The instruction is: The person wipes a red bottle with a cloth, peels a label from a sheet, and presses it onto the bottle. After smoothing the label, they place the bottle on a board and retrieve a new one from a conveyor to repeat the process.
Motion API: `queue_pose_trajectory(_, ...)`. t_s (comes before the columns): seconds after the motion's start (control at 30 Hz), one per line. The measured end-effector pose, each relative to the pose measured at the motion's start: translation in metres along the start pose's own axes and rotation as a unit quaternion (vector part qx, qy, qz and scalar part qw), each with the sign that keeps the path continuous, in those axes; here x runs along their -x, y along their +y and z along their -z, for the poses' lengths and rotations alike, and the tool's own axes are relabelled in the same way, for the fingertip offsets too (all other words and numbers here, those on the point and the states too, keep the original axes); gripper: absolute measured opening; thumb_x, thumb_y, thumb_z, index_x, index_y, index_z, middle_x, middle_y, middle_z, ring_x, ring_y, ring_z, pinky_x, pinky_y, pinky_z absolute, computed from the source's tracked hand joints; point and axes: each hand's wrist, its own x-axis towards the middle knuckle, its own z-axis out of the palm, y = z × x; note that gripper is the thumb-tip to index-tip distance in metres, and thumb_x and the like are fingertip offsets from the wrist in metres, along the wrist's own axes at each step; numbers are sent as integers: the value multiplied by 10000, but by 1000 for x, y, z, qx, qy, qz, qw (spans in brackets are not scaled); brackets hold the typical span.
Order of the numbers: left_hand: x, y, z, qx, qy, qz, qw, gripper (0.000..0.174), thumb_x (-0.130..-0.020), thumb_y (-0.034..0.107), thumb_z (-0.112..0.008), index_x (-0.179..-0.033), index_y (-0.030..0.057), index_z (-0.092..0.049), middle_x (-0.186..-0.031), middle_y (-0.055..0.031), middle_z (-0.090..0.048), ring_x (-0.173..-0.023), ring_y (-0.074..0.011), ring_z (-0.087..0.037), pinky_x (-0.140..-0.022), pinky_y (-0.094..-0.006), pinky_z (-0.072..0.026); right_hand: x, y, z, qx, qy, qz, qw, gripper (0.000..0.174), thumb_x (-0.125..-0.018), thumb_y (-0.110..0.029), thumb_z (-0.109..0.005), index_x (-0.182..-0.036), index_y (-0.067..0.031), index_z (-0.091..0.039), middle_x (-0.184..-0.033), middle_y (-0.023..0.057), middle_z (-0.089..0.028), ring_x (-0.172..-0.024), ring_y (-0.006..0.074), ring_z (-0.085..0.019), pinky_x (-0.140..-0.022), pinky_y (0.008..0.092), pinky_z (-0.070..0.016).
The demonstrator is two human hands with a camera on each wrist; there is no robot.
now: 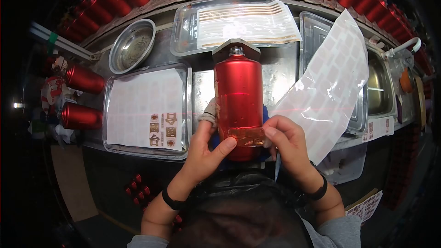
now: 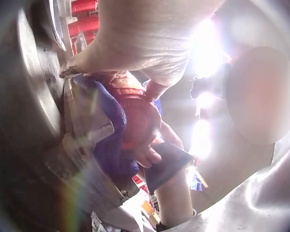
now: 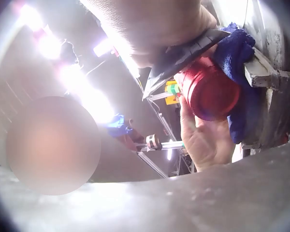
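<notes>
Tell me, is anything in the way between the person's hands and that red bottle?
Nothing visible does. The left hand cups the red bottle from the side, and the right hand presses on its gold label while holding a dark flat card. A blue cloth lies underneath.

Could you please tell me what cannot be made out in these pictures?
Head view: any print on the gold label on the red bottle is too small to read; thumbs of the left hand and right hand cover its ends.
Head view: the right hand hides its dark card.
Left wrist view: glare blanks the right side.
</notes>
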Motion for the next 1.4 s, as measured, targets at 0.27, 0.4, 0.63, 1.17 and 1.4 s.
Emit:
queue_pose_trajectory(0.27,1,-1,-8,10,32,4,999,826,-914,225,-680,-1508,-77,-193,-1465,-192,-406,-1332,-252,-443,-1116,-375,-332,-5,17,1,104,1,94,990,137,-886,-124,-719,-852,-60,-602,-753,-71,-567,-547,-48,-351,-476,148,-263)
queue_pose_trajectory(0.4,0,-2,-11,17,47,-1,999,809,-916,218,-678,-1500,-87,-208,-1453,-194,-420,-1316,-249,-459,-1103,-364,-350,-5,18,0,85,8,84,993,145,-883,-124,-724,-839,-65,-599,-744,-72,-564,-548,-47,-354,-476,152,-263)
queue_pose_trajectory(0.63,0,0,-16,26,70,21,997,782,-918,200,-673,-1491,-93,-227,-1423,-199,-449,-1288,-239,-485,-1082,-346,-373,-4,16,-1,83,11,79,993,144,-884,-112,-717,-829,-66,-592,-723,-75,-544,-553,-44,-359,-479,153,-266)
queue_pose_trajectory(1.17,-8,12,-20,20,83,42,995,660,-887,220,-718,-1386,-58,-387,-1264,-164,-576,-1149,-201,-580,-988,-326,-448,-2,7,2,127,0,66,990,179,-876,-139,-739,-836,-62,-582,-742,-75,-537,-550,-46,-353,-476,149,-263)
queue_pose_trajectory(1.4,-8,12,-22,-31,92,37,995,706,-843,257,-754,-1371,-53,-402,-1231,-167,-595,-1121,-204,-596,-963,-330,-464,-2,12,6,109,-7,62,992,176,-869,-139,-745,-831,-67,-588,-729,-84,-535,-537,-49,-334,-466,153,-243)
